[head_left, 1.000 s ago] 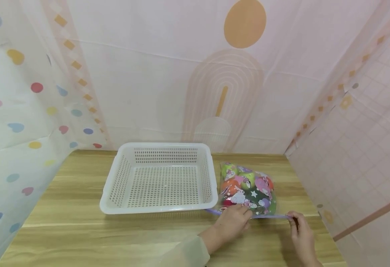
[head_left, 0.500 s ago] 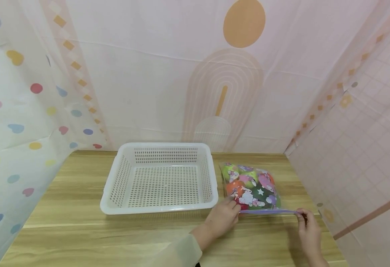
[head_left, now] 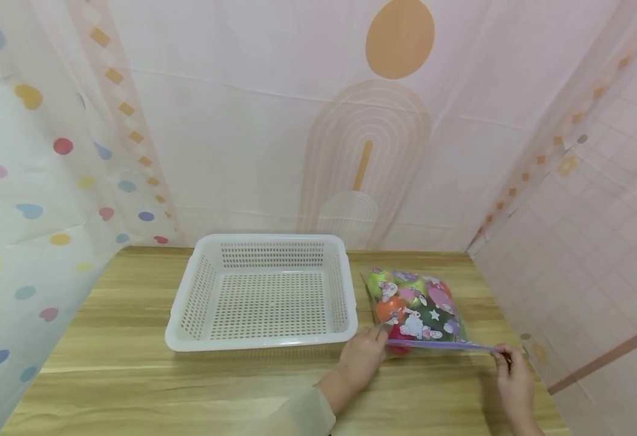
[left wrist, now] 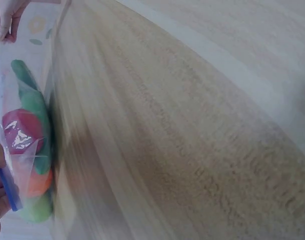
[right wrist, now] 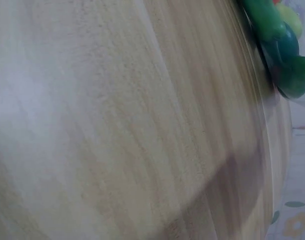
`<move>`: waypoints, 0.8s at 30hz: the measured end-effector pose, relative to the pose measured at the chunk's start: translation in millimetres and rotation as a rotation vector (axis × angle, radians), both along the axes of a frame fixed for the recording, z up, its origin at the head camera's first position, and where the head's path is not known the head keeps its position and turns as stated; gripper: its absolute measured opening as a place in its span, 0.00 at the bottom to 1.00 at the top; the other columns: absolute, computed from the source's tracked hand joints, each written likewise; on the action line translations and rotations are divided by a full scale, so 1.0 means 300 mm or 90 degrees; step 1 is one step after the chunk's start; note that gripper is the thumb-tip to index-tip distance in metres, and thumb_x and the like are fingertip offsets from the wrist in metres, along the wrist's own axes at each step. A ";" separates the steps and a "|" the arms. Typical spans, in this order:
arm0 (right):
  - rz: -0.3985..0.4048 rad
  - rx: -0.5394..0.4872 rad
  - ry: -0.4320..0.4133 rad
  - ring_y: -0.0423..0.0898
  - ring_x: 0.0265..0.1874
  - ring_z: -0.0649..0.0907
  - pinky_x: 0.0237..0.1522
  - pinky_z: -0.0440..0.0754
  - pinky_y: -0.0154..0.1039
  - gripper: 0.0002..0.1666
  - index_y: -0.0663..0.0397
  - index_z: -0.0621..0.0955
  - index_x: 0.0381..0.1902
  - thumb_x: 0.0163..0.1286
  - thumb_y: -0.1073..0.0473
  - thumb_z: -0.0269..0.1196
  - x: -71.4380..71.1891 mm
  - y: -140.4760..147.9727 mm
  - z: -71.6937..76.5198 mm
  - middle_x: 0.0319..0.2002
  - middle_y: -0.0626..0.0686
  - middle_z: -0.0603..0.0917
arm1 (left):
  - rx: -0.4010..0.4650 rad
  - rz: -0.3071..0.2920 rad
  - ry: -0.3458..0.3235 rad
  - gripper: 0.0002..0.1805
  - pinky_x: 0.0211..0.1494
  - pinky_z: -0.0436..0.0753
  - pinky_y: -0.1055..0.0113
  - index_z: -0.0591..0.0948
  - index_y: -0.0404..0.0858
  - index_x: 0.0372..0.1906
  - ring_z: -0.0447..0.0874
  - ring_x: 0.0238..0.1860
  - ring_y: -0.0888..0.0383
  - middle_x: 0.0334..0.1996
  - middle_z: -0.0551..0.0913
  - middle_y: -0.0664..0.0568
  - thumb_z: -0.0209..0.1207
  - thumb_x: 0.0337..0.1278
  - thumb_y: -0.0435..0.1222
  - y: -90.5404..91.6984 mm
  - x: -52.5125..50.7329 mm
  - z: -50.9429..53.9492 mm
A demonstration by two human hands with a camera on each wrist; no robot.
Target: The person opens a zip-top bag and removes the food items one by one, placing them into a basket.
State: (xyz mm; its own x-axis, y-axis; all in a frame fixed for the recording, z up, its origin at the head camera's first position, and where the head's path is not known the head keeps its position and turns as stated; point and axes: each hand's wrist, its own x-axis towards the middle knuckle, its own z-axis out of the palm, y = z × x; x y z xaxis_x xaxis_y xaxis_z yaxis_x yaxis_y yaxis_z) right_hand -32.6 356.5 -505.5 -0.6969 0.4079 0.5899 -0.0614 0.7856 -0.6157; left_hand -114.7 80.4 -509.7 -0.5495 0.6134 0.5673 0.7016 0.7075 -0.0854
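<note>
A clear zip bag [head_left: 419,309] with printed cartoon figures and a purple zip strip [head_left: 441,344] lies right of the basket. Round and long coloured items fill it, among them a red one [left wrist: 23,131], an orange one [left wrist: 38,184] and green ones [right wrist: 292,75]. My left hand [head_left: 363,357] pinches the strip's left end. At the other end, my right hand [head_left: 514,384] pinches the strip between thumb and fingers. The strip is stretched straight between both hands and looks raised off the table in the left wrist view. The right wrist view does not show the right hand.
A white plastic basket [head_left: 261,345] with perforated sides stands left of the bag, close to my left hand. Both are on a wood-grain table [head_left: 133,387]. Patterned cloth walls [head_left: 242,151] close off the back and sides.
My left hand has moved left along the strip to its left end. My right hand has moved right, and the bag has shifted slightly right with its strip drawn straight.
</note>
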 end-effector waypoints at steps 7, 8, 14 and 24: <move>-0.014 -0.026 -0.073 0.13 0.35 0.65 0.36 0.65 0.10 0.05 0.71 0.74 0.36 0.62 0.78 0.56 0.033 -0.006 0.013 0.33 0.65 0.80 | -0.003 0.054 -0.046 0.13 0.34 0.80 0.76 0.76 0.40 0.40 0.79 0.34 0.61 0.35 0.81 0.54 0.63 0.47 0.33 0.020 0.004 -0.013; -0.014 -0.029 -0.079 0.12 0.35 0.64 0.35 0.65 0.10 0.06 0.70 0.74 0.36 0.61 0.78 0.56 0.035 -0.008 0.012 0.34 0.65 0.80 | -0.008 0.061 -0.063 0.13 0.35 0.80 0.76 0.76 0.40 0.41 0.79 0.34 0.60 0.35 0.81 0.53 0.63 0.47 0.32 0.021 0.004 -0.012; -0.010 -0.033 -0.077 0.14 0.34 0.66 0.33 0.67 0.11 0.06 0.70 0.75 0.35 0.60 0.79 0.57 0.047 -0.011 -0.004 0.34 0.64 0.80 | -0.040 0.099 -0.126 0.14 0.39 0.80 0.74 0.74 0.38 0.44 0.78 0.37 0.58 0.35 0.79 0.51 0.62 0.51 0.33 0.023 -0.003 -0.010; -0.031 -0.072 -0.117 0.15 0.34 0.66 0.36 0.67 0.11 0.05 0.70 0.75 0.37 0.63 0.76 0.56 0.070 0.023 -0.016 0.34 0.53 0.78 | -0.063 0.098 -0.123 0.15 0.31 0.80 0.75 0.73 0.38 0.45 0.77 0.39 0.58 0.37 0.76 0.50 0.60 0.51 0.32 0.010 0.008 -0.037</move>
State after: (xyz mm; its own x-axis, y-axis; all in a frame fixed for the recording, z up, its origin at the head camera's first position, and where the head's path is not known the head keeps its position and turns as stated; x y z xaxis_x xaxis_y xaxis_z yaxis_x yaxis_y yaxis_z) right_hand -11.6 363.3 -510.4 -0.7662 0.5005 0.4030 0.0965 0.7097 -0.6979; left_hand -112.2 83.3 -520.9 -0.7328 0.5617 0.3841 0.5964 0.8019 -0.0348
